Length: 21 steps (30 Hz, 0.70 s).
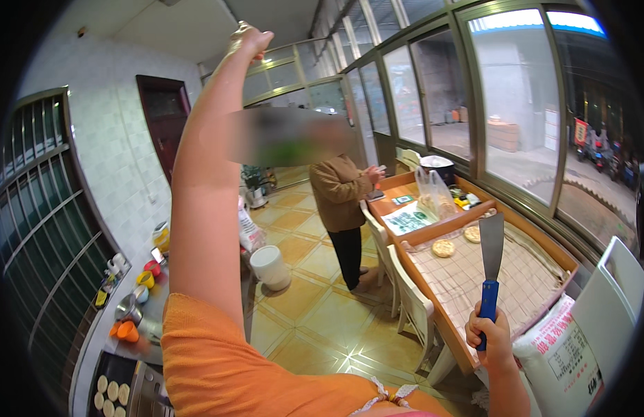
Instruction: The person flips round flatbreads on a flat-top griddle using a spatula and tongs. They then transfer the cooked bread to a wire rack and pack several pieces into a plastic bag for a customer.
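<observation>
My right hand (490,331) grips the blue handle of a scraper (491,254), its wide metal blade pointing up. Behind the blade is a wooden tray table (455,340) lined with a checked cloth, where round flatbreads (443,248) lie. High up near the ceiling, at the end of my outstretched bare arm, my left hand (250,40) has its fingers curled closed. It is small in the picture, and I cannot make out anything in it. An orange sleeve covers that upper arm.
A person in a brown jacket (336,191) stands beyond the white chairs (410,300). A white bucket (270,268) is on the tiled floor. Lower left, pale dough rounds (112,390) lie on a dark griddle beside cups (128,331). A white sack (561,347) leans at right.
</observation>
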{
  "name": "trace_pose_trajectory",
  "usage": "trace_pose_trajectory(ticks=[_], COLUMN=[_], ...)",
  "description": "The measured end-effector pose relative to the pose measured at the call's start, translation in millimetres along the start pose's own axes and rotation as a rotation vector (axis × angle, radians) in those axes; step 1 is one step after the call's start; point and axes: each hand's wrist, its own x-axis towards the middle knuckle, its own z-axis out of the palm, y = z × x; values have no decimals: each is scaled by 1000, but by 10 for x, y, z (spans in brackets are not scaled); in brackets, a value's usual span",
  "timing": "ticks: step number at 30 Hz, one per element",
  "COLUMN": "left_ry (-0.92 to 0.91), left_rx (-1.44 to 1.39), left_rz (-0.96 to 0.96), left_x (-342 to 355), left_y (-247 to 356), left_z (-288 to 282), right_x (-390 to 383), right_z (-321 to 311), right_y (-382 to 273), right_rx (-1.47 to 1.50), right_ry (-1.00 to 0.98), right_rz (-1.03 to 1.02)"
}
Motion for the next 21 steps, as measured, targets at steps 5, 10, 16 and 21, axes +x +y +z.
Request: trace_pose_trajectory(ticks=[5,10,16,21], left_ry=[222,274,261,243], left_rx=[46,164,173,260], left_rz=[-165,-303,-395,-406], left_x=[-189,-336,-373,-370], left_y=[-813,-1400,-1866,-2130], left_z=[-587,-1206,-1682,-1680], right_x=[276,487,578,669], right_z=[105,156,205,127], right_y=[158,345,509,773], right_rx=[-27,36,54,6], right_ry=[-99,-194,-260,-236], right_rz=[54,147,233,277])
